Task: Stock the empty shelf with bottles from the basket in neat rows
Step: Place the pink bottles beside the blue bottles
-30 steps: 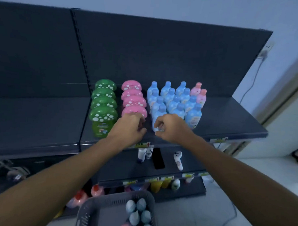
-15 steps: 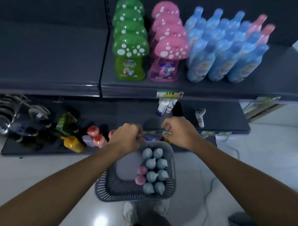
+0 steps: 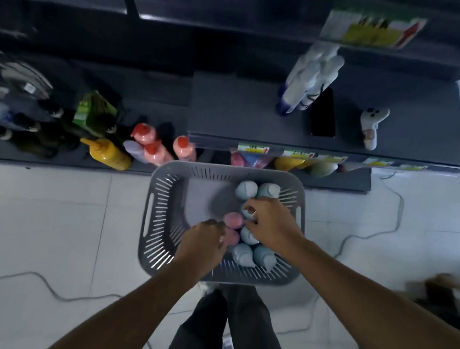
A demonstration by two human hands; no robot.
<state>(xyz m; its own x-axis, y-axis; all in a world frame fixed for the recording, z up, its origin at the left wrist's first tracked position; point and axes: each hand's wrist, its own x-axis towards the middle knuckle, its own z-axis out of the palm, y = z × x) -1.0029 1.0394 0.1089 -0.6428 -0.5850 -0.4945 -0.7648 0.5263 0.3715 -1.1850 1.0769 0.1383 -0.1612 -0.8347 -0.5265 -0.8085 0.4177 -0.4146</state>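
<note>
Two grips down: right grip (image 3: 270, 223) pinches a pale-blue plastic bottle (image 3: 248, 212); left grip (image 3: 203, 245) curls against a pink plastic bottle (image 3: 233, 219), hold not discernible. Both bottles stand in the grey slotted plastic basket (image 3: 155, 224). Advice: lift vertically, clear of neighbours.

Right half of the basket (image 3: 161, 211) holds bottles (image 3: 242, 254), left hand (image 3: 202, 248) and right hand (image 3: 271, 221) upon them; shelves (image 3: 247, 109) behind the basket, legs (image 3: 233, 322) before it
</note>
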